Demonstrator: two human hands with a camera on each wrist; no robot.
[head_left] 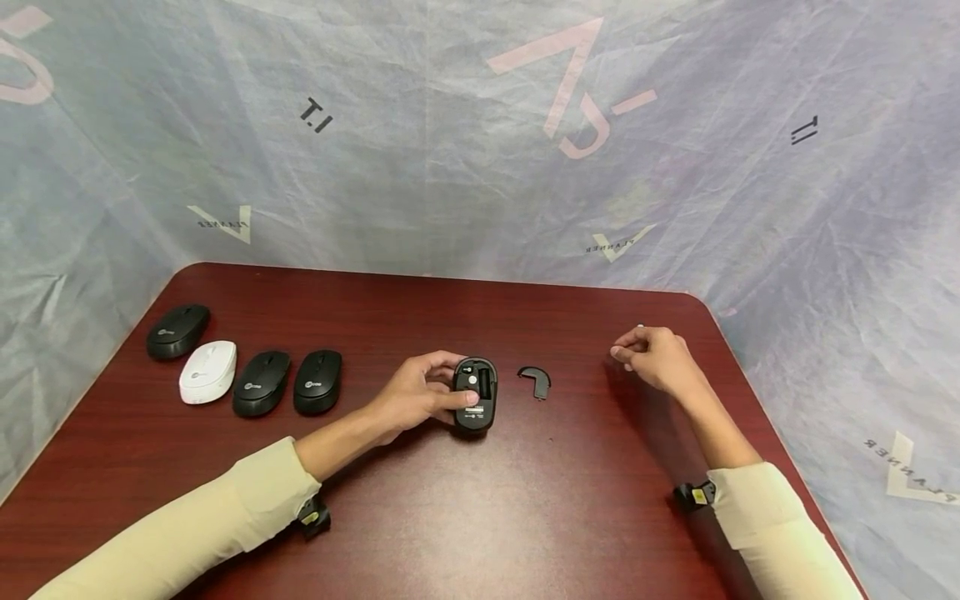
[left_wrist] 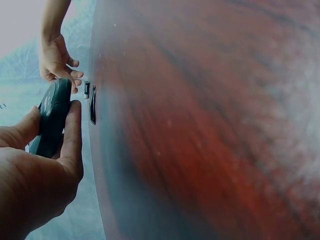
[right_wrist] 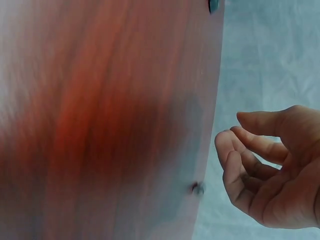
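My left hand grips a black computer mouse, its underside turned up toward the head camera, thumb across the label. The battery slot in that underside is uncovered and looks dark inside. Just right of the mouse lies a black battery cover on the table. My right hand hovers at the far right, fingers loosely bent with nothing between them in the right wrist view. A small battery stands on end on the table close to that hand. In the head view the hand mostly hides it.
At the left of the dark red table sit three black mice, one of them nearest my left hand, and a white mouse. A grey printed cloth hangs around the back and sides of the table.
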